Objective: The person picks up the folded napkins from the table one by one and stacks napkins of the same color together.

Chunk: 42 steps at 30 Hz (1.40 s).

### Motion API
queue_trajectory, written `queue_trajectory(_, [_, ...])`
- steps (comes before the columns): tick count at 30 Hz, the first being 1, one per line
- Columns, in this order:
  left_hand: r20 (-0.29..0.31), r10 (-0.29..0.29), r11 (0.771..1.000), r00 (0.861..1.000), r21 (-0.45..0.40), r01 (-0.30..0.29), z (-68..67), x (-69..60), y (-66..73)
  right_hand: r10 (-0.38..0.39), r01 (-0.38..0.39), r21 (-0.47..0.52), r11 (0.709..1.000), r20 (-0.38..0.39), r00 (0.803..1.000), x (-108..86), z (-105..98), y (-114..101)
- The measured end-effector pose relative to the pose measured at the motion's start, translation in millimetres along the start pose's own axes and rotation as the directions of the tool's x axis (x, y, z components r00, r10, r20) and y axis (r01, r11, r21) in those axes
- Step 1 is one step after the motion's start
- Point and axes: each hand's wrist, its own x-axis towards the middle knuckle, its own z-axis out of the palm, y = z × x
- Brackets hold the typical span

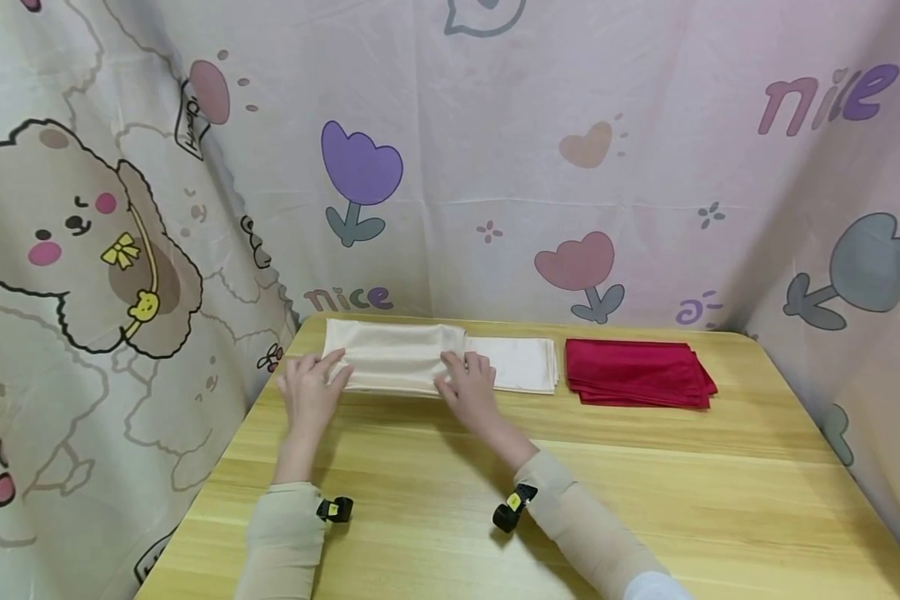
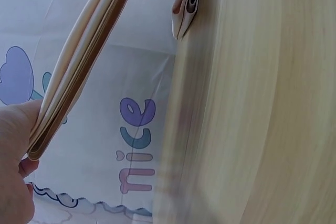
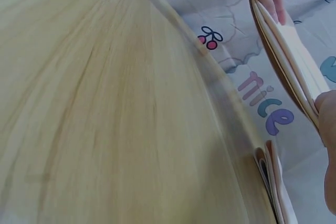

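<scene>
A folded cream cloth point(image 1: 390, 358) is held level by both hands near the table's back left. My left hand point(image 1: 311, 387) pinches its left end, the thumb on the near side. At the other end my right hand point(image 1: 471, 392) grips the right front corner. Both wrist views show the layered edge of this cloth point(image 2: 84, 61) point(image 3: 286, 64) lifted off the table. Just right of it lies a folded white cloth point(image 1: 521, 365), its left part hidden behind the cream cloth and right hand.
A stack of folded red cloth point(image 1: 633, 371) lies farther right on the wooden table point(image 1: 420, 483). A patterned curtain point(image 1: 457, 167) hangs close behind the table's back edge, and another curtain point(image 1: 97, 467) hangs on the left.
</scene>
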Motion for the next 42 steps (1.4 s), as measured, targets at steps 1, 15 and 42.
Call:
queue_trajectory(1, [0.000,0.000,1.000,1.000,-0.001,0.000,0.8,-0.3,1.0,0.002,-0.002,-0.004,1.000,0.004,1.000,-0.8,-1,1])
queue_trajectory(15, [-0.009,0.051,0.998,0.999,-0.028,-0.051,18.2,2.0,12.9,0.072,-0.073,0.039,0.997,0.028,0.997,-7.6,-16,16])
queue_trajectory(42, [0.067,0.099,0.993,0.993,-0.070,-0.094,41.3,7.6,37.5,0.066,-0.064,0.055,0.996,-0.043,0.997,-14.9,-39,47])
